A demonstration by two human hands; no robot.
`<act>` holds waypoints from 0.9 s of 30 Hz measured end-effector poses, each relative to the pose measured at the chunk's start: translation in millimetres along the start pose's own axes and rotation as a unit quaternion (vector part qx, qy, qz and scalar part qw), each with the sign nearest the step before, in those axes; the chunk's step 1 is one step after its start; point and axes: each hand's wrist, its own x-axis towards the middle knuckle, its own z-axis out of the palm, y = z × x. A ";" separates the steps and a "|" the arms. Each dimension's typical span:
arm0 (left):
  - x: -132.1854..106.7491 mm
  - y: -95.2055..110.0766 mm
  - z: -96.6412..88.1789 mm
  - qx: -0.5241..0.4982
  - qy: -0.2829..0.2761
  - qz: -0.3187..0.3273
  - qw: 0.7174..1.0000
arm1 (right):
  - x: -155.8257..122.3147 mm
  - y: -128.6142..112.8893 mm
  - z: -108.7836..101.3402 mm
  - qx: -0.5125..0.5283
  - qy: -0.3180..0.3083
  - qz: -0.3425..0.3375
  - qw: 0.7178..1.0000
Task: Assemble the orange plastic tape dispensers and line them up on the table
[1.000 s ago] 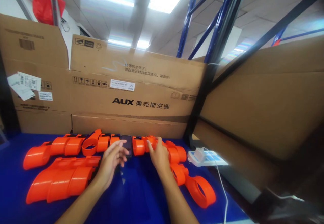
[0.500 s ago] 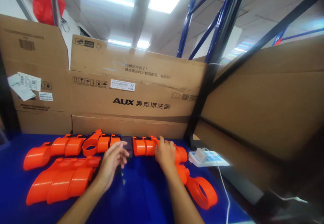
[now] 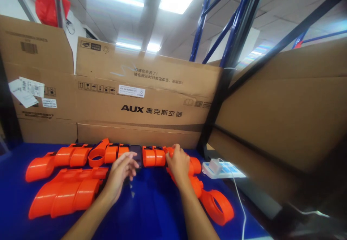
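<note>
Orange rings [image 3: 196, 166] lie partly hidden behind right hand [image 3: 178, 162], more at its 3 o'clock; fingertip contact unclear, can't tell if anything's gripped. Fingers bent, forearm in from 5 o'clock. Left hand [image 3: 121, 173] half-open, nothing seen in it; dark device [image 3: 138, 155] at its 1 o'clock. Versus 1 s earlier: right hand shifted toward 3 o'clock, baring 2 rings [image 3: 154, 158]; left unchanged.

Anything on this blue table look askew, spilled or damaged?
One back-row orange ring, left of the dark device, and the right-front orange ring look askew: their openings show, while most neighbouring orange pieces lie side-on. No spill or damage is visible.
</note>
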 end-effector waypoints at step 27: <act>6.8 10.0 -4.8 -0.181 0.149 0.004 0.972 | -63.0 -47.2 -15.0 0.363 -0.137 -0.339 0.857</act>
